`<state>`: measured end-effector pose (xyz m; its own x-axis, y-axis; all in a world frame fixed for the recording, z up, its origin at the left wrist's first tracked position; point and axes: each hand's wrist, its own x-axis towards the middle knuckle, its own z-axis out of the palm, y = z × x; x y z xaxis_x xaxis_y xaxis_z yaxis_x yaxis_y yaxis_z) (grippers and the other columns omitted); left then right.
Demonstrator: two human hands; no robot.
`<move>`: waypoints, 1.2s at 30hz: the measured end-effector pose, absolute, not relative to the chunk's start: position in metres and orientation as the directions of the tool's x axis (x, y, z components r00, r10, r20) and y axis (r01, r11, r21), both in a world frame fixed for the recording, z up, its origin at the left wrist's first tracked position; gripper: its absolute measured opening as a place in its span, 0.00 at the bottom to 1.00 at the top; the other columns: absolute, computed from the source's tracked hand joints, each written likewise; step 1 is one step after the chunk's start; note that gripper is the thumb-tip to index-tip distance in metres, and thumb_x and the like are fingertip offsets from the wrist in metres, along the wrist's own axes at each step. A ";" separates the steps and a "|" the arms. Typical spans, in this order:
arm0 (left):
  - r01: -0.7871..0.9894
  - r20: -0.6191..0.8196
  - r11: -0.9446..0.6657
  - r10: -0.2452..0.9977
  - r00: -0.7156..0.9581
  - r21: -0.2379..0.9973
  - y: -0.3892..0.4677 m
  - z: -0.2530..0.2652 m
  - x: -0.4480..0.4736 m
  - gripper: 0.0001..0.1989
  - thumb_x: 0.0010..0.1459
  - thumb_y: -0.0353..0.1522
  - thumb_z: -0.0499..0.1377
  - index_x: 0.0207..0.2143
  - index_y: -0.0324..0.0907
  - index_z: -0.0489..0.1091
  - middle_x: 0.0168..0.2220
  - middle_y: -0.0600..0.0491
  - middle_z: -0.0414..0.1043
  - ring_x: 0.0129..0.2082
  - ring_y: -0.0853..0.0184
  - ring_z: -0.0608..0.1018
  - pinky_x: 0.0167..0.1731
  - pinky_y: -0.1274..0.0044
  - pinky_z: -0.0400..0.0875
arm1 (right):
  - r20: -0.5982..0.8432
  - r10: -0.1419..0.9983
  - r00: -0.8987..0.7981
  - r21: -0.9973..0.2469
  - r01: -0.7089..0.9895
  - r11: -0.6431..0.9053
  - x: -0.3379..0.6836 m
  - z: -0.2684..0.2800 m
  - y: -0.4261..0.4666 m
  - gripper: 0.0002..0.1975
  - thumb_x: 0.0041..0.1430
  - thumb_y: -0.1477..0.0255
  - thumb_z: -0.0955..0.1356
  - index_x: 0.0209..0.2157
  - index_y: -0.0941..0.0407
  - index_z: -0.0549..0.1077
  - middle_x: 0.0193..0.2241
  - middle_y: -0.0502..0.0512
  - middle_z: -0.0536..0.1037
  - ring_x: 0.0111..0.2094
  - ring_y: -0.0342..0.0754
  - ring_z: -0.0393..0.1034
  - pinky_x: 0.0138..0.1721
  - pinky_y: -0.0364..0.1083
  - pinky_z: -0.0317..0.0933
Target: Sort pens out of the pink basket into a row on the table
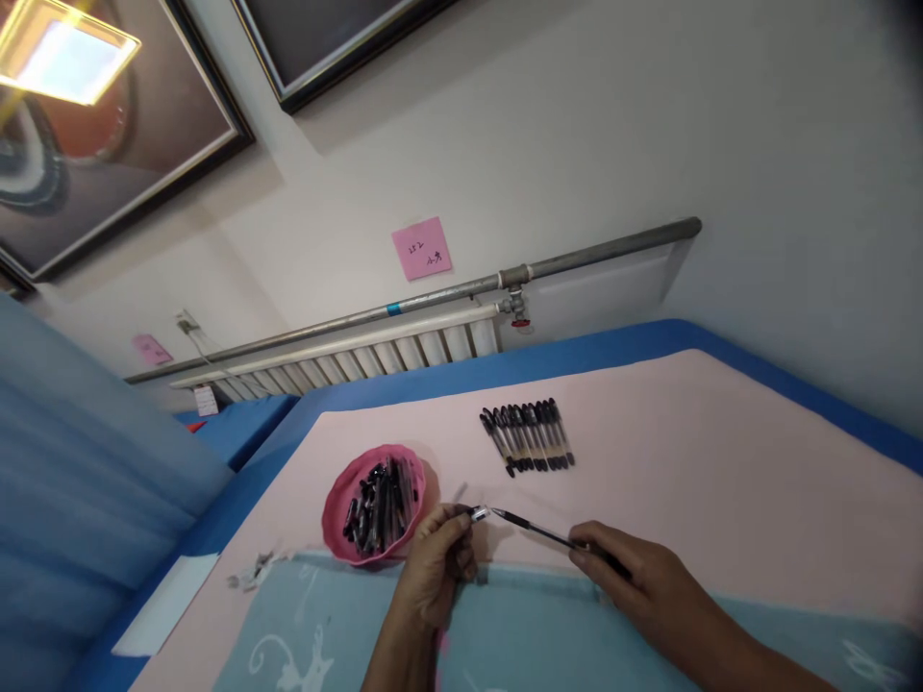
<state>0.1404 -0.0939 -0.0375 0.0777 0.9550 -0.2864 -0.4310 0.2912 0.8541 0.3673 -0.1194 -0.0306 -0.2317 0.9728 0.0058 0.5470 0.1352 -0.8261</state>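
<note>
My left hand point(441, 557) pinches a small clear and black pen cap point(480, 513), its open end facing right. Between the fingers of my right hand point(638, 581) is a black pen point(537, 528), its tip pointing left at the cap. Tip and cap are very close; I cannot tell whether they touch. Left of my left hand stands a pink basket point(336, 500) with many loose pens and caps point(382, 507) inside. Beyond my hands, several capped pens point(529, 437) lie side by side in a row on the pink tabletop cover point(649, 432).
A teal patterned cloth point(534, 634) covers the near edge. White scraps point(251, 571) and a pale sheet point(165, 604) lie at the left. Behind the table are a radiator point(375, 358), a pipe point(612, 248) and a pink note point(422, 248). A blue curtain point(72, 461) hangs left.
</note>
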 end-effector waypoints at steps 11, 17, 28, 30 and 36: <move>-0.353 -0.280 0.326 0.944 0.176 0.877 -0.096 -0.039 0.141 0.10 0.43 0.32 0.64 0.25 0.38 0.65 0.14 0.63 0.56 0.12 0.80 0.57 0.12 0.84 0.51 | 0.048 0.948 -0.314 -0.785 0.575 0.230 0.368 -0.034 -0.119 0.12 0.60 0.64 0.58 0.36 0.51 0.70 0.32 0.51 0.76 0.33 0.48 0.70 0.35 0.45 0.61; -0.242 -0.309 0.369 0.917 0.252 0.897 -0.098 -0.038 0.144 0.10 0.42 0.32 0.64 0.25 0.37 0.66 0.13 0.62 0.57 0.11 0.79 0.57 0.11 0.83 0.51 | 0.079 0.927 -0.367 -0.726 0.616 0.306 0.361 -0.032 -0.124 0.12 0.61 0.66 0.58 0.36 0.51 0.71 0.33 0.52 0.76 0.34 0.49 0.70 0.36 0.46 0.61; -0.324 -0.296 0.312 0.950 0.100 0.893 -0.098 -0.044 0.149 0.21 0.42 0.38 0.66 0.38 0.37 0.67 0.24 0.55 0.69 0.18 0.76 0.68 0.17 0.82 0.59 | 0.170 0.966 0.195 -0.802 0.597 0.021 0.395 -0.029 -0.084 0.16 0.56 0.62 0.60 0.33 0.54 0.75 0.35 0.53 0.77 0.39 0.49 0.71 0.40 0.44 0.62; -0.299 -0.284 0.305 0.952 0.112 0.904 -0.097 -0.048 0.148 0.20 0.43 0.38 0.65 0.38 0.37 0.68 0.23 0.56 0.69 0.18 0.76 0.68 0.17 0.83 0.59 | 0.162 0.943 0.291 -0.785 0.617 -0.055 0.409 -0.029 -0.067 0.19 0.57 0.61 0.58 0.36 0.55 0.75 0.36 0.55 0.78 0.40 0.51 0.71 0.39 0.45 0.63; -0.261 -0.257 0.281 0.959 0.123 0.924 -0.101 -0.048 0.149 0.19 0.44 0.39 0.64 0.37 0.37 0.68 0.23 0.56 0.69 0.17 0.77 0.66 0.17 0.83 0.58 | 0.181 0.907 0.379 -0.682 0.713 -0.161 0.421 -0.041 -0.018 0.19 0.58 0.69 0.56 0.43 0.58 0.73 0.45 0.59 0.75 0.46 0.52 0.68 0.45 0.46 0.59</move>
<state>0.1494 -0.1005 -0.0482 0.1229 0.9586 -0.2569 -0.2609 0.2810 0.9236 0.4209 -0.0183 -0.0409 0.3790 0.9075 0.1813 0.7128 -0.1614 -0.6825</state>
